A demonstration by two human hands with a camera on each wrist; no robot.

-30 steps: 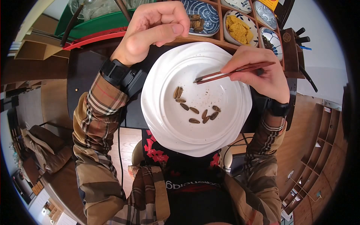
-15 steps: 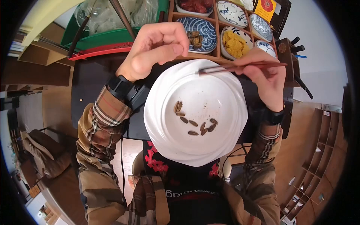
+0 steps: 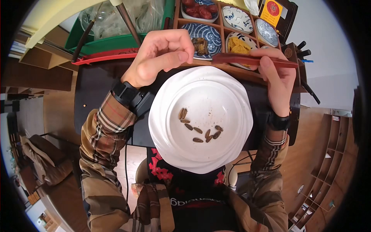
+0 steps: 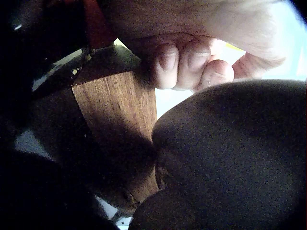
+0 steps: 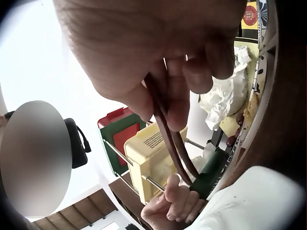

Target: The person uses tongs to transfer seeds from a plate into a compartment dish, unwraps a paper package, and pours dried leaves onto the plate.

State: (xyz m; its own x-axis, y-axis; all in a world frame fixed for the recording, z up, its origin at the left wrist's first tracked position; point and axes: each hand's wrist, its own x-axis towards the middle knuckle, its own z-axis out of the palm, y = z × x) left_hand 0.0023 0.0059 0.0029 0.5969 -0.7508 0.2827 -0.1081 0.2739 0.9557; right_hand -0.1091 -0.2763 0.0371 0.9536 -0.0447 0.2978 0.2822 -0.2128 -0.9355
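Observation:
My right hand (image 3: 276, 79) grips wooden tweezers (image 3: 235, 58) between thumb and fingers, pointing left across the divided box's front edge. Their tips are close to the right side of the blue wave-patterned dish (image 3: 213, 36), where several brown pieces (image 3: 200, 46) are heaped. In the right wrist view both tweezer arms (image 5: 172, 139) run down between the fingers. My left hand (image 3: 162, 58) hovers at the box's front left, fingers loosely curled and nothing visible in it. Below both hands a white plate (image 3: 160, 127) bears several brown striped seeds (image 3: 197, 130) and small crumbs.
Wooden dividers (image 3: 222, 29) separate small dishes, including red dates (image 3: 199, 11) and a yellow crumbly food (image 3: 238, 45). A green tray (image 3: 92, 52) with plastic bags stands back left. Pens (image 3: 304, 53) stick out of a holder at right. The dark table (image 3: 96, 89) lies beneath.
My right hand has lifted the tweezers from over the plate, back toward the blue dish, and turned them. The left hand keeps its pose. The head view has tilted, showing more of the box.

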